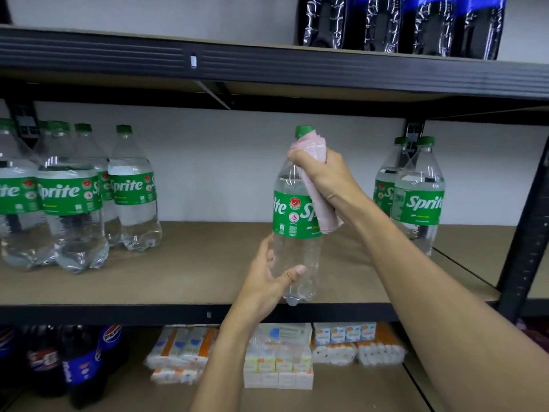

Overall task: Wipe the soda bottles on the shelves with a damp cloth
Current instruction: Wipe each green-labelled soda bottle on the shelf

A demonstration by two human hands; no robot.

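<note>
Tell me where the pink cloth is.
Head view, right of centre: the right hand grips the pink cloth against the neck of the Sprite bottle, just below its green cap.

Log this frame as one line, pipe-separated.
phase: wiping | left hand: holds Sprite bottle low | right hand: grips pink cloth round bottle neck | cap: on

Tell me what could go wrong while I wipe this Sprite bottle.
The left hand grips only the lower part of the Sprite bottle near the shelf's front edge, so it might slip and fall. The right hand squeezes the pink cloth round the neck high up, which could lever the bottle over.
</note>
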